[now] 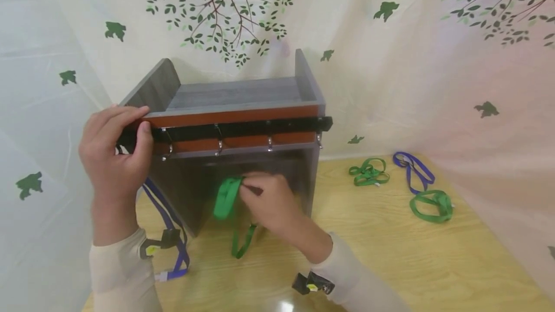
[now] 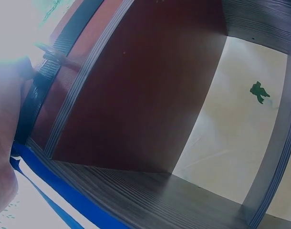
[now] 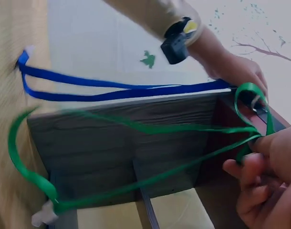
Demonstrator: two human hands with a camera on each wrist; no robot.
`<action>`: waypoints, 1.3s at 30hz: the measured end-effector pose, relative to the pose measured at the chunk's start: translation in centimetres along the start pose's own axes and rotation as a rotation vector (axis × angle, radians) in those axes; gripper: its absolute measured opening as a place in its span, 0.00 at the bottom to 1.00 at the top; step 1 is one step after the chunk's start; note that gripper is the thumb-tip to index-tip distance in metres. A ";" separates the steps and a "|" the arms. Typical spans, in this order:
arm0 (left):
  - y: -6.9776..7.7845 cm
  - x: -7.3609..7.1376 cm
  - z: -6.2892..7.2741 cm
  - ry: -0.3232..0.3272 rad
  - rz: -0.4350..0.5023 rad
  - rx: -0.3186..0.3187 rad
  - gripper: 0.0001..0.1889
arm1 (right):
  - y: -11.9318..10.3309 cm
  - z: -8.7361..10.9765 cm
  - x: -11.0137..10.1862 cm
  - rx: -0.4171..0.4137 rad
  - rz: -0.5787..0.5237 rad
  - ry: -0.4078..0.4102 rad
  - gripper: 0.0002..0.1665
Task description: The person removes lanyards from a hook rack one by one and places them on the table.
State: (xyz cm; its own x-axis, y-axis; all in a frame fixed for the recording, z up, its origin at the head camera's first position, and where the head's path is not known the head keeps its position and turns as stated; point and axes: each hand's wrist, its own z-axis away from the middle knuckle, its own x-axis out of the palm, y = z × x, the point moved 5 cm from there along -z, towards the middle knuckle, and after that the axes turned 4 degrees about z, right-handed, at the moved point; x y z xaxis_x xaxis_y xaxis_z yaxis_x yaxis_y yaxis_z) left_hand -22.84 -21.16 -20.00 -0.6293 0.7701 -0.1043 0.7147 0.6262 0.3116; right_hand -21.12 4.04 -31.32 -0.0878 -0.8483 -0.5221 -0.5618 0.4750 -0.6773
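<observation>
My left fingers (image 1: 123, 118) grip the shelf (image 1: 238, 91) beside its blue strap (image 2: 64, 185); in front, my right fingers (image 1: 260, 182) pinch a green strap (image 1: 227, 199).

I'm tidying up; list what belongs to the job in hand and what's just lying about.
Apparently in use: held green lanyard, hook rail, shelf unit, hanging blue lanyard.

Lying on the table: green lanyard nearest the shelf unit, outermost green lanyard, loose blue lanyard.

Soft light fills the head view, with glare on the wood-grain tabletop (image 1: 438, 266) and the green lanyard (image 1: 227, 199) motion-blurred; the left wrist view burns out white at upper left, its shelf unit (image 2: 136, 90) bowed; the right wrist view is dimmer
</observation>
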 end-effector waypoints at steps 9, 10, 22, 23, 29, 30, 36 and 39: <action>0.2 0.0 -0.2 -0.002 0.006 0.012 0.20 | 1.8 0.8 0.4 0.392 -0.574 -0.260 0.15; 0.2 0.0 -0.3 -0.002 0.006 0.013 0.20 | 1.6 0.9 0.4 0.370 -0.633 -0.279 0.16; 0.4 -0.1 -0.2 0.003 0.009 0.020 0.20 | -1.9 2.6 -1.4 -0.269 -0.327 -0.134 0.08; 0.4 -0.1 -0.2 0.004 0.008 0.021 0.20 | -2.3 2.8 -1.5 -0.372 -0.263 -0.102 0.08; 0.4 -0.2 -0.1 0.008 0.009 0.024 0.20 | -3.3 3.6 -2.2 -0.702 -0.001 0.012 0.09; 0.4 -0.2 0.0 0.009 0.012 0.023 0.20 | -3.3 3.8 -2.4 -0.724 0.025 0.021 0.09; 0.4 -0.2 0.2 0.003 0.009 0.019 0.20 | -3.7 5.0 -4.1 -0.873 0.126 0.108 0.10; 0.4 -0.2 0.2 -0.001 0.002 0.018 0.20 | -4.2 5.5 -5.0 -0.939 0.163 0.153 0.13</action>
State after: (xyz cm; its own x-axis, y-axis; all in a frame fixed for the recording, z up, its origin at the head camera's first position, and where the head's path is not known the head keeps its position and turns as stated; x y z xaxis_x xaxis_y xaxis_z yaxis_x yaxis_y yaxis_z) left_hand -22.41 -21.03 -20.04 -0.6275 0.7716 -0.1045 0.7213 0.6266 0.2952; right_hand -13.80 7.56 -28.72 -0.2919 -0.8414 -0.4547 -0.9563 0.2653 0.1230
